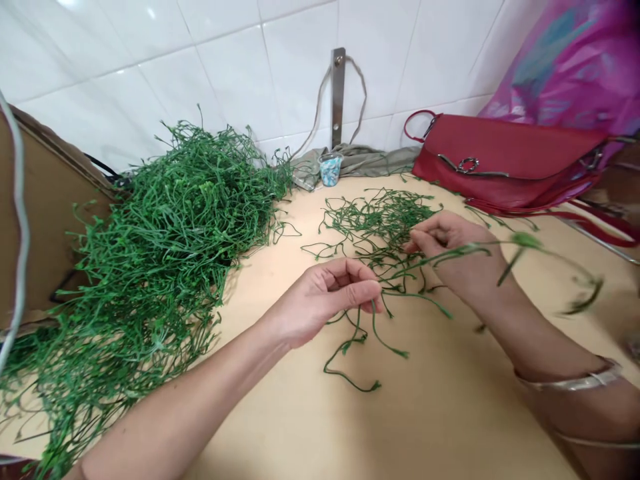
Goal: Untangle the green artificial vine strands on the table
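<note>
My left hand, at the middle of the table, pinches a few thin green stems between thumb and fingers. Their small tufted ends hang down and out below it. A longer, blurred green stem runs from near this hand across the front of my right hand. The right fingers are closed together over the edge of a small loose pile of green stems; what they grip, if anything, is hidden. To the left of both hands rises a large tangled heap of the same stems.
A cardboard box stands at the left behind a pale cable. Against the tiled wall sit a small blue-and-white cup and grey cloth. A red handbag and a purple plastic bag occupy the back right.
</note>
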Demonstrator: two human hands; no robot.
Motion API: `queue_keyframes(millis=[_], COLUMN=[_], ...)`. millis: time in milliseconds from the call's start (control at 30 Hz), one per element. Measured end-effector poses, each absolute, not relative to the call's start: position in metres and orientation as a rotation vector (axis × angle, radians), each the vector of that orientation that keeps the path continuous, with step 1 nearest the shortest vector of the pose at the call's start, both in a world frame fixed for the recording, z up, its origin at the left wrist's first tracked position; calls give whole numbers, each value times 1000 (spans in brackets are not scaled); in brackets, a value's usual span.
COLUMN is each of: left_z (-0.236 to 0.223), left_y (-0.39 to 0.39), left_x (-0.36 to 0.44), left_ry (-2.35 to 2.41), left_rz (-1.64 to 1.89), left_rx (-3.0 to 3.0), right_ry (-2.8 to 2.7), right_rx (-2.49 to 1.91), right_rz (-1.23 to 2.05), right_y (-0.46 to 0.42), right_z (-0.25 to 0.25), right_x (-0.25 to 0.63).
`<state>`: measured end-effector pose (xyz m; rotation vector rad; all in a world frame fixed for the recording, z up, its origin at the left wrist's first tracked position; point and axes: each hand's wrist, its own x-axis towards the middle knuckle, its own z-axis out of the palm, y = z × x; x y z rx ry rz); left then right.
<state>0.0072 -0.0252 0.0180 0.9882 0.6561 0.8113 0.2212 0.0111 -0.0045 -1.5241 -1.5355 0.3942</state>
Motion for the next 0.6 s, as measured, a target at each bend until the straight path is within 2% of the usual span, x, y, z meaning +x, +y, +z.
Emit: queue_keyframes(millis=[200,367,600], left_z=[3,-1,-5], left_y=[-12,-7,-2], left_x=[8,5,1], left_ry=[798,815,767], left_rz=[1080,1122,1058], left_rx=[878,976,974], right_ry=[-1710,-1772,-1604], right_rx=[-1474,-1274,-1094], right_rz=[322,920,1372], right_y=[0,-9,-18], right_z=[2,7,15], right_x=[197,180,178])
